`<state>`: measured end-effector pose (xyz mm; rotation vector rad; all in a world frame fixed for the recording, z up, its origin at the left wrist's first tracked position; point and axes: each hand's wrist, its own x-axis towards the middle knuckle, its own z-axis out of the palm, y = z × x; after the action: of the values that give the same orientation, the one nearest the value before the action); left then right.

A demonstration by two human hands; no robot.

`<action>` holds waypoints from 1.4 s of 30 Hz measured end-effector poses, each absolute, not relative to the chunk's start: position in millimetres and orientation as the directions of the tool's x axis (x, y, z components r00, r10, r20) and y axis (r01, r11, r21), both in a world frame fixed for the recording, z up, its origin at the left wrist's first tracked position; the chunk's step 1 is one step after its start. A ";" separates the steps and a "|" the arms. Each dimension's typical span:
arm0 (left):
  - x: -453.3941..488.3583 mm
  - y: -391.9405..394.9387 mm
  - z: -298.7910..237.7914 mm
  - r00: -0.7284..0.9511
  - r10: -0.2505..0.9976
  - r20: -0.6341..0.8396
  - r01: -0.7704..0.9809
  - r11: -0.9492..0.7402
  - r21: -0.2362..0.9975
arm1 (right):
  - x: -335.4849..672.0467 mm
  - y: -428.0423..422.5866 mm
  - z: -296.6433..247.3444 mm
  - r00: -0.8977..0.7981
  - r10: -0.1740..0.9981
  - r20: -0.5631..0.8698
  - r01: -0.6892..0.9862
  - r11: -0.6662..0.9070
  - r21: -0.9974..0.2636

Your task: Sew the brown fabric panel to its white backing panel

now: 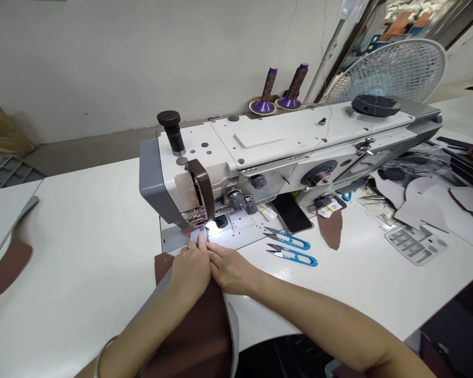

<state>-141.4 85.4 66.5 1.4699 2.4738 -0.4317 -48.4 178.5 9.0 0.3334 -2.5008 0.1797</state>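
A large brown piece of material (199, 331) with a grey backing runs from the table's front edge up to the sewing machine (268, 142). My left hand (192, 265) is closed on it just before the lit needle area, fingers pointing at the presser foot. Right beside it, my right hand (230, 268) pinches the same material along its right side, the two hands touching. A light grey strip (197, 234) shows under the left fingertips, close to the foot. The needle tip is too small to make out.
Two blue thread snips (295, 257) lie right of my hands, with a black phone (292, 212) behind them. Purple-based thread cones (265, 94) and a fan (394, 71) stand behind the machine. Cut pieces (428, 207) cover the right side; a brown piece (11, 262) lies left.
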 end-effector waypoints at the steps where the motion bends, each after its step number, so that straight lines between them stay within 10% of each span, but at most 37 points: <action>1: -140.9 85.5 66.7 -0.471 0.811 -0.347 0.881 0.455 -0.134 | -48.3 178.4 8.1 -0.785 -0.191 0.589 -0.273 0.961 -0.052; 29: -144.8 89.7 68.1 -0.475 0.803 -0.359 0.876 0.470 -0.108 | -46.5 183.6 4.7 -0.815 -0.186 0.549 -0.309 0.941 -0.141; 42: -141.4 74.6 57.7 -0.509 0.820 -0.260 0.851 0.525 -0.008 | -45.5 189.3 12.6 -0.829 -0.304 0.469 -0.312 0.948 0.065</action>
<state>-141.4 74.6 57.7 1.4161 2.5411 -0.1986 -45.5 189.3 12.6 0.4399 -2.6123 0.0199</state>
